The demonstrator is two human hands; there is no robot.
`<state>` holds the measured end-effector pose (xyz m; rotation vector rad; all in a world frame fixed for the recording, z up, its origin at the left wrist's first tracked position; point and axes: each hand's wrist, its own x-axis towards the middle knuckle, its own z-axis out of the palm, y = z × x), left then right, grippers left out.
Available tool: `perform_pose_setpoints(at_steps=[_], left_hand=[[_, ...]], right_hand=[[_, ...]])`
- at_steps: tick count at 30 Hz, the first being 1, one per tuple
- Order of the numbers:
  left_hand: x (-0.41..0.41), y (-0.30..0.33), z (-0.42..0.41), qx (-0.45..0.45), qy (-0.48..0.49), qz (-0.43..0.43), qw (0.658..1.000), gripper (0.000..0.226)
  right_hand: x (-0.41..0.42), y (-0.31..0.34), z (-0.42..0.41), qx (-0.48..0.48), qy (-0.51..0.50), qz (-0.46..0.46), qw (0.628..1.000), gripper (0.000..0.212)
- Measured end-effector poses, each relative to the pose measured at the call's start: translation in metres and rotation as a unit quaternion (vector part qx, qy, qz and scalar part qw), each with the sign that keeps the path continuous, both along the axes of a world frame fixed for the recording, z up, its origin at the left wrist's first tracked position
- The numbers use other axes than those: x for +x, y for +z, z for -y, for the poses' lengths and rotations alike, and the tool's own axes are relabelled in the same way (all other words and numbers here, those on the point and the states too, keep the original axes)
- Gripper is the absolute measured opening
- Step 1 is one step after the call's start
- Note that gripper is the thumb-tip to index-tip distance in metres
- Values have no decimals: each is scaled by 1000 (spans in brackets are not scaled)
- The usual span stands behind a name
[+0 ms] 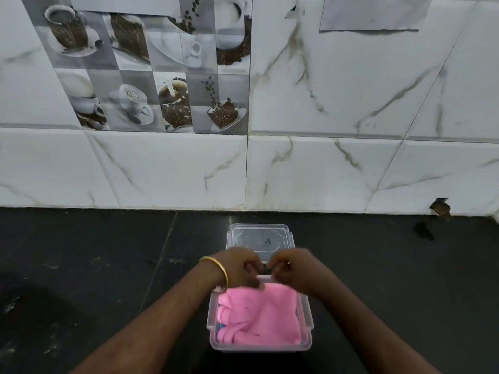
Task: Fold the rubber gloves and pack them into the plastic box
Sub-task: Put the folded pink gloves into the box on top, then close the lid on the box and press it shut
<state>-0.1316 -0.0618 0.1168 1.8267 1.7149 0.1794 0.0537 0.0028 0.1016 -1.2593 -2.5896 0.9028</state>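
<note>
pink rubber gloves lie folded in clear box; left hand, right hand curled, grip unclear.

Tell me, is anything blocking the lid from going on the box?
Only the hands, it seems. The left hand and right hand sit over the plastic box's far edge, between it and the clear lid lying behind. The pink gloves appear to lie below the rim.

One clear plastic box, one clear plastic lid, one folded pink rubber glove bundle, two bare hands, left and right, one gold bangle
</note>
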Motion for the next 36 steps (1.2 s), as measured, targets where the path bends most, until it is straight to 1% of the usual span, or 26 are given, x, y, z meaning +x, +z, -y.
perform_pose_setpoints(at_steps=[1, 2, 3, 4, 5, 6, 7, 8, 10, 13, 16, 18, 22, 24, 25, 27, 29, 30, 31, 32, 33, 34, 35, 36], left_hand=[[-7, 3, -6, 11, 56, 61, 997, 27], [-13, 2, -13, 21, 113, 125, 986, 19], [-18, 0, -19, 24, 169, 172, 970, 13], [-30, -12, -49, 25, 233, 201, 951, 9], [-41, -25, -76, 25, 295, 219, 930, 7], [-44, -33, -82, 25, 345, 227, 911, 8], [-49, -42, -88, 23, 380, 214, 899, 11], [-53, -53, -92, 20, 404, 185, 896, 15], [-54, -71, -96, -12, 433, 132, 892, 27], [-61, -94, -110, -68, 459, 129, 877, 39], [-64, -107, -121, -78, 472, 124, 869, 43], [-63, -110, -124, -75, 471, 116, 871, 44], [-60, -104, -124, -78, 488, 141, 858, 51], [-57, -92, -119, -64, 495, 155, 853, 60], [-55, -83, -116, -51, 498, 164, 850, 63], [-53, -65, -109, -15, 505, 178, 844, 72], [-50, -44, -99, 31, 517, 211, 829, 79], [-48, -34, -94, 63, 525, 238, 815, 79], [-46, -24, -90, 95, 538, 278, 790, 77], [-43, -15, -84, 125, 553, 331, 754, 74], [-41, -6, -76, 145, 564, 386, 715, 69], [-39, 2, -68, 161, 569, 434, 679, 64], [-36, 10, -57, 171, 570, 467, 654, 57], [-35, 14, -50, 177, 569, 486, 639, 52]], right_hand=[[0, 5, -9, -16, -53, -50, 997, 16], [-1, 7, -19, -31, -97, -93, 990, 17], [0, 6, -28, -52, -133, -117, 983, 15], [-10, -6, -64, -82, -161, -126, 975, 12], [-19, -20, -93, -109, -186, -122, 969, 16], [-20, -27, -101, -128, -216, -118, 961, 23], [-22, -35, -108, -137, -246, -106, 954, 29], [-23, -45, -111, -134, -268, -90, 950, 34], [-23, -62, -113, -129, -299, -60, 944, 40], [-32, -81, -128, -149, -325, -23, 934, 43], [-39, -92, -138, -138, -336, 41, 931, 55], [-42, -96, -141, -126, -344, 70, 928, 58], [-41, -92, -139, -142, -354, 49, 923, 53], [-39, -84, -135, -146, -357, 13, 923, 47], [-39, -78, -132, -144, -360, -19, 921, 40], [-37, -63, -125, -138, -369, -111, 912, 22], [-34, -43, -115, -130, -371, -214, 894, 18], [-32, -32, -110, -125, -371, -257, 884, 19], [-31, -22, -105, -125, -371, -295, 872, 20], [-29, -12, -98, -131, -373, -336, 855, 20], [-27, -2, -91, -152, -378, -379, 831, 22], [-24, 6, -82, -183, -384, -426, 799, 25], [-22, 14, -72, -206, -388, -466, 768, 27], [-19, 19, -66, -216, -391, -494, 746, 30]])
